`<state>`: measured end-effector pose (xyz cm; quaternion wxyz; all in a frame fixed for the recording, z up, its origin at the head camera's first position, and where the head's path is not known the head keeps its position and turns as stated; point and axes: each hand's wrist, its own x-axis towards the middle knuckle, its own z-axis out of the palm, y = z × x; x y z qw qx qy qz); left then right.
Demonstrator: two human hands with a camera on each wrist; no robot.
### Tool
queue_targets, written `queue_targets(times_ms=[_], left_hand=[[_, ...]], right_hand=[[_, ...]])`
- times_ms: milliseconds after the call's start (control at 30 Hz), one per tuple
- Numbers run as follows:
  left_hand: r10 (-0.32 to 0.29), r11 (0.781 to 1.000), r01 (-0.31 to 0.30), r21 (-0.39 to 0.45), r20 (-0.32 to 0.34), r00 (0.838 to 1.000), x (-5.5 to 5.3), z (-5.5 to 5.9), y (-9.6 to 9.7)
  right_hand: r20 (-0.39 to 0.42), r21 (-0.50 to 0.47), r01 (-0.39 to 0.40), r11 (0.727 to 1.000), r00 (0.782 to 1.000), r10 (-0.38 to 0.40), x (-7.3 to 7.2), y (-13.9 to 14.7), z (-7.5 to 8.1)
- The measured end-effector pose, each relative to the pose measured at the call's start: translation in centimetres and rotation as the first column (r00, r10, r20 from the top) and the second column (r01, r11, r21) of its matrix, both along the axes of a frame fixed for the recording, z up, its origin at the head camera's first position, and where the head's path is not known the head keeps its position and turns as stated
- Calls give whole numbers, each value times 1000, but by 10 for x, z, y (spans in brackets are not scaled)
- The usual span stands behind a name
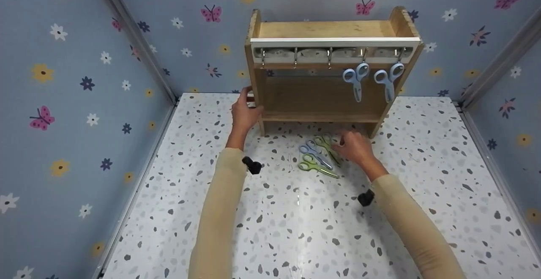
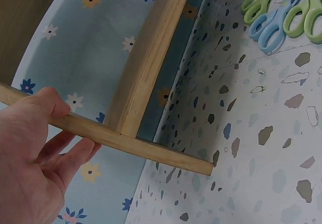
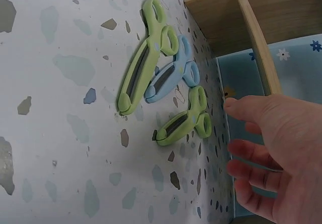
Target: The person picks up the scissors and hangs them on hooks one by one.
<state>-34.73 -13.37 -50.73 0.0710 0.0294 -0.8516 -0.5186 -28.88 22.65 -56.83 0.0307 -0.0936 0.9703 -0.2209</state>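
My left hand [image 1: 246, 112] grips the left side board of a small wooden shelf [image 1: 323, 116], thumb on one face and fingers on the other, as the left wrist view shows. Close beside the scissors on the table, my right hand [image 1: 357, 147] has its fingers loosely bent with nothing between them. Green scissors [image 3: 187, 119] lie nearest its fingertips. Blue scissors [image 3: 170, 77] and another green pair [image 3: 146, 63] lie alongside. Two more blue scissors, one pair [image 1: 357, 78] left of the other [image 1: 389, 80], hang from hooks on the shelf's front rail.
Three bare metal hooks [image 1: 296, 58] are left of the hanging scissors on the white rail [image 1: 304, 42]. The shelf stands at the back of the speckled table [image 1: 296, 220], close to the flowered wall [image 1: 287, 0]. Patterned side panels [image 1: 76, 101] border the table.
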Motion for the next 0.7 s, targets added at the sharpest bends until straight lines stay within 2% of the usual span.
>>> queue_targets(times_ms=[167, 467, 700], left_hand=[[2, 1000, -2, 3, -1, 1000, 0, -1, 0], [4, 1000, -4, -3, 5, 1000, 0, 0, 1], [4, 1000, -4, 0, 5, 1000, 1, 1, 1]], right_hand=[[65, 10, 15, 1000, 998, -16, 1, -1, -3], [127, 45, 27, 999, 991, -33, 4, -6, -12], [122, 26, 14, 1000, 992, -17, 5, -7, -18]])
